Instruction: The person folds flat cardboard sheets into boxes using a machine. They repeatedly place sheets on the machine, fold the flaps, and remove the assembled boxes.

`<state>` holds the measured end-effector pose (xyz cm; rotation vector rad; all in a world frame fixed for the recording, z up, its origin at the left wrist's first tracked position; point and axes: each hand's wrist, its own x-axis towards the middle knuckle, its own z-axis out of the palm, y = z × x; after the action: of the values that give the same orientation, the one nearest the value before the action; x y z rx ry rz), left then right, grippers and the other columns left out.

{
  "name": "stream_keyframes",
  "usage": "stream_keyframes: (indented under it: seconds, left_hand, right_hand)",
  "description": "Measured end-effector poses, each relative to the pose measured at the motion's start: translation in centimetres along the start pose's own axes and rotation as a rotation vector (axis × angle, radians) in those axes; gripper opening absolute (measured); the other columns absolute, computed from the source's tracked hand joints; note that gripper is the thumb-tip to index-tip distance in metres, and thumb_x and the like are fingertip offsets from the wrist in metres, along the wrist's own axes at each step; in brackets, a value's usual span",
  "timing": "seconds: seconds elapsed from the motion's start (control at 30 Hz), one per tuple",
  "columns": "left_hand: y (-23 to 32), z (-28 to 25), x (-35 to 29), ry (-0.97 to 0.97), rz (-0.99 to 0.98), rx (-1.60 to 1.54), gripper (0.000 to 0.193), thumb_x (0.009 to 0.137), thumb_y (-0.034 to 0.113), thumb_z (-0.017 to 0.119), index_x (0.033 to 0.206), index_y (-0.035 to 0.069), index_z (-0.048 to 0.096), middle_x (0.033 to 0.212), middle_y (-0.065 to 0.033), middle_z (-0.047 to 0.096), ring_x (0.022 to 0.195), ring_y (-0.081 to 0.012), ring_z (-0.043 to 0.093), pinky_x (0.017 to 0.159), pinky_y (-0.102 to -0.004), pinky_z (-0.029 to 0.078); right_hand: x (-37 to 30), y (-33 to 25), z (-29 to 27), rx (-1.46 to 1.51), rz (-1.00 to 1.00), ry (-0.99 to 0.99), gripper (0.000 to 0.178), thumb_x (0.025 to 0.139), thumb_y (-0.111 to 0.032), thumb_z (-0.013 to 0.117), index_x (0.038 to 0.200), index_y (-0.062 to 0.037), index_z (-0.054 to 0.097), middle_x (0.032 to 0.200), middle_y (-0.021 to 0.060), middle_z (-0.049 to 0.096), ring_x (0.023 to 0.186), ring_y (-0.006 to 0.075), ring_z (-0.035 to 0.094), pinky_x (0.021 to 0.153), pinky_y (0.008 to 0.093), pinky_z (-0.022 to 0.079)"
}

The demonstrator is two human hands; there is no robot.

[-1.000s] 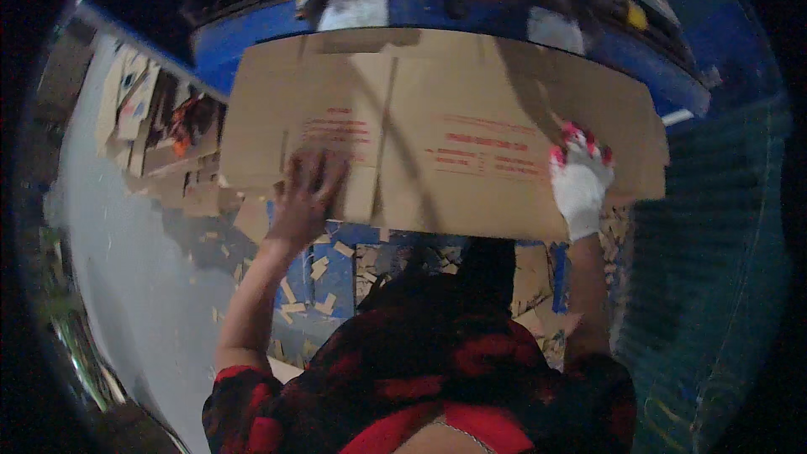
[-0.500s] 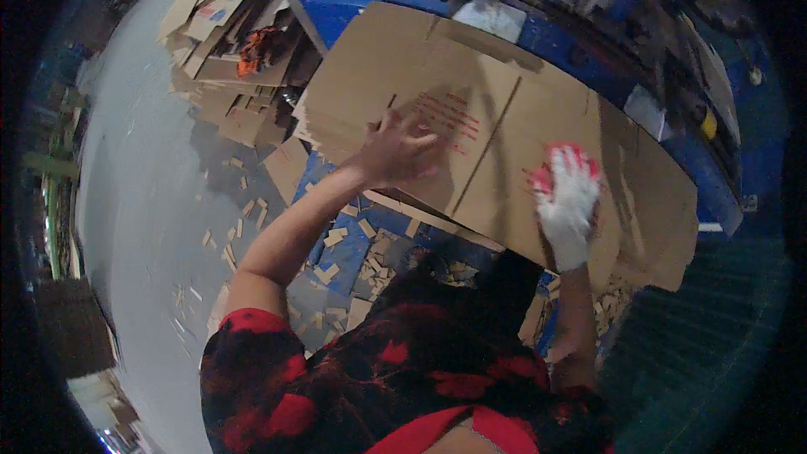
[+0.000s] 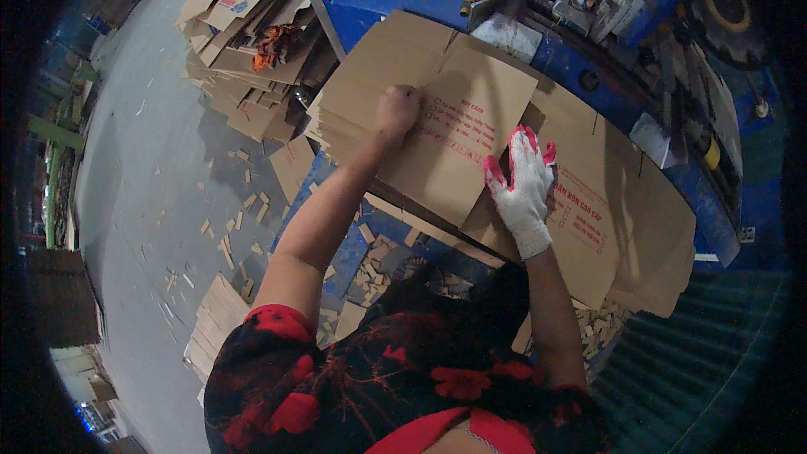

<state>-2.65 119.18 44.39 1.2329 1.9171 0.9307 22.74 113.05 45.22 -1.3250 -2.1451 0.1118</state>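
A flat sheet of brown cardboard (image 3: 420, 181), printed in red, is shown lying on top of other boards in front of the wearer's body, with a second printed board (image 3: 639, 219) beside it on the right. A change is seen since half a second ago: the sheet's straight right edge now stands out clearly, overlapping that board — a dark gap is left under part of it. By this, it is judged, the two pieces are being handled apart along that edge rather than simply pressed flat.

On the sheet's left part the bare left hand (image 3: 398, 109) is placed, its fingers, loosely spread before, now curled into a fist; whether any cardboard is caught in them cannot be told. By the right edge the gloved right hand (image 3: 523, 181) is held with fingers extended and thumb apart, nothing gripped.

Beyond, a blue machine (image 3: 366, 0) is seen; to the left, a heap of cardboard (image 3: 244, 109) and small scraps (image 3: 227, 248) are scattered over the grey floor (image 3: 134, 202).
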Motion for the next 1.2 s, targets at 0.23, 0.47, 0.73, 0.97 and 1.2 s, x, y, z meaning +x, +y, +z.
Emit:
stream_keyframes:
  seconds: [0.23, 0.47, 0.73, 0.97, 1.2]
  left_hand:
    - [0.8, 1.1, -0.2, 0.0, -0.066, -0.158, 0.039, 0.093, 0.032, 0.052, 0.091, -0.003, 0.069, 0.077, -0.0194, 0.068, 0.074, -0.0321, 0.067, 0.069, -0.0443, 0.052]
    - [-0.2, 1.6, 0.5, -0.199, -0.291, -0.846, 0.031, 0.093, 0.027, 0.057, 0.101, -0.002, 0.064, 0.085, -0.0122, 0.067, 0.071, -0.022, 0.063, 0.067, -0.0385, 0.053]
    - [1.1, 2.3, -3.5, 0.079, 0.603, 0.543, 0.044, 0.091, 0.033, 0.057, 0.133, 0.023, 0.05, 0.147, -0.0087, 0.034, 0.133, -0.0347, 0.031, 0.1, -0.0626, 0.029]
    - [1.6, 4.3, -8.0, -0.298, 0.692, 0.774, 0.053, 0.09, 0.056, 0.05, 0.139, 0.035, 0.045, 0.155, -0.0036, 0.025, 0.142, -0.0418, 0.013, 0.104, -0.0739, 0.007]
    - [2.1, 4.2, -7.6, -0.362, 0.636, 0.775, 0.053, 0.091, 0.053, 0.052, 0.14, 0.035, 0.044, 0.156, -0.0035, 0.023, 0.144, -0.0405, 0.009, 0.101, -0.0766, 0.004]
  right_hand:
    - [-0.5, 0.2, -0.4, -0.045, -0.024, 0.028, 0.067, 0.083, -0.038, 0.066, 0.13, 0.0051, 0.048, 0.137, 0.0204, 0.048, 0.134, 0.0331, 0.037, 0.114, 0.0557, 0.012]
    - [-0.1, -0.3, -1.5, -0.134, 0.01, -0.056, 0.068, 0.083, -0.043, 0.063, 0.131, 0.0025, 0.047, 0.139, 0.0192, 0.043, 0.137, 0.0345, 0.03, 0.114, 0.0545, 0.014]
    - [0.3, -1.2, -2.1, -0.246, 0.131, -0.23, 0.07, 0.084, -0.05, 0.059, 0.132, -0.0008, 0.046, 0.144, 0.0167, 0.037, 0.137, 0.0357, 0.029, 0.113, 0.0509, 0.02]
    - [-0.5, 4.4, -5.0, -0.122, 0.042, -0.301, 0.058, 0.084, -0.029, 0.063, 0.136, -0.0094, 0.047, 0.137, 0.0127, 0.049, 0.128, 0.0329, 0.044, 0.108, 0.0441, 0.033]
    - [-2.7, 10.1, -7.7, -0.273, 0.22, -0.181, 0.058, 0.082, -0.021, 0.064, 0.138, -0.0161, 0.047, 0.139, 0.0115, 0.047, 0.13, 0.0333, 0.041, 0.108, 0.0469, 0.033]
